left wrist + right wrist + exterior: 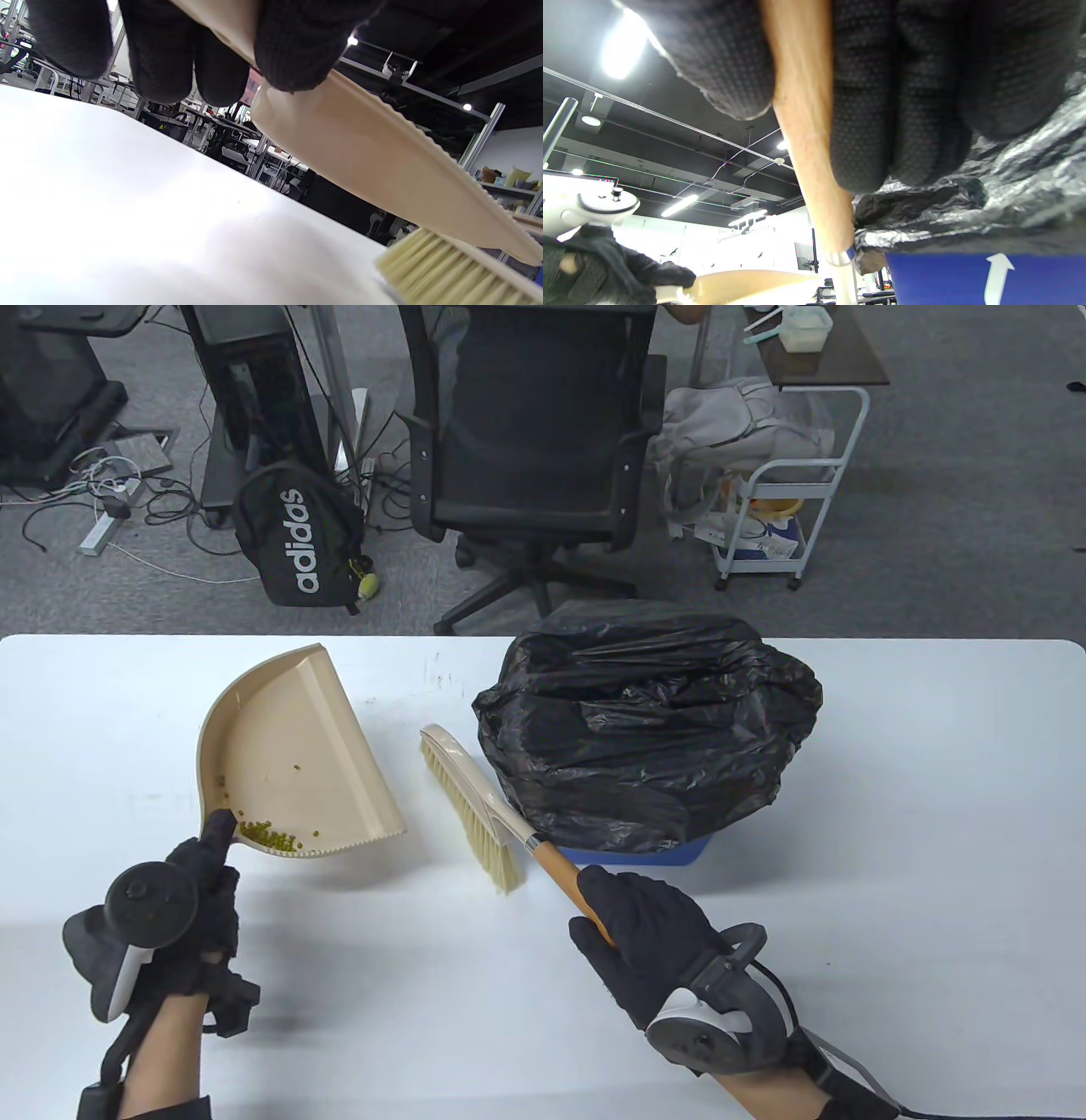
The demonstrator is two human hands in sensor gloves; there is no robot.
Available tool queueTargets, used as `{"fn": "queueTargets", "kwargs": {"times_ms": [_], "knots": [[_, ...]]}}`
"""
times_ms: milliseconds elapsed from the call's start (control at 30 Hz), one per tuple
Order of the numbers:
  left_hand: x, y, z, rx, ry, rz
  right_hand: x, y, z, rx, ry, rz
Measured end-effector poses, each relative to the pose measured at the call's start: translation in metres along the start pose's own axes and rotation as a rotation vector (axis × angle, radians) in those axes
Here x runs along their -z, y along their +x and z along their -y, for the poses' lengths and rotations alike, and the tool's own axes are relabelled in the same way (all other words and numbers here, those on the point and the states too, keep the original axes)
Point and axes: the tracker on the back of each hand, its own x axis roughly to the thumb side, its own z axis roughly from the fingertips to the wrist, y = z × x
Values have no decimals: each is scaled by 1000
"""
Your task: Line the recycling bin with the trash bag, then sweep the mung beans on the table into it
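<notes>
Three views: table view, then left wrist, then right wrist
Table view, writing: "adidas" in white on a black backpack [299, 543] on the floor beyond the white table [891, 780]
Table view, left hand [182, 916]: fingers curled round the handle of a beige plastic dustpan [297, 746]; green mung beans [267, 833] heaped in the pan's near corner, just ahead of the fingertips
Table view, right hand [653, 942]: grips the wooden handle of a cream-bristled hand brush [475, 806], between dustpan and bin
Table view, bin: blue recycling bin [670, 853] under a crumpled black trash bag [645, 721], just beside the brush
Left wrist view: gloved fingers [297, 46] pinch the dustpan handle; pan's toothed edge tilted above the table, bristles at lower right; beans hidden
Right wrist view: fingers [865, 106] wrapped round the wooden handle; white arrow [999, 275] on the bin's blue wall, unseen from above
</notes>
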Motion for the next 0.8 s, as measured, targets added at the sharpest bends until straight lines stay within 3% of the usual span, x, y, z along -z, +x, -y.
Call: {"fn": "queueTargets", "kwargs": {"times_ms": [467,800], "knots": [[0,59,-53,-87,74,52,-1,3,-1,-15,5,14],[-2,137,-75,-89,104,156,-2,4,-1,-20,9,19]]}}
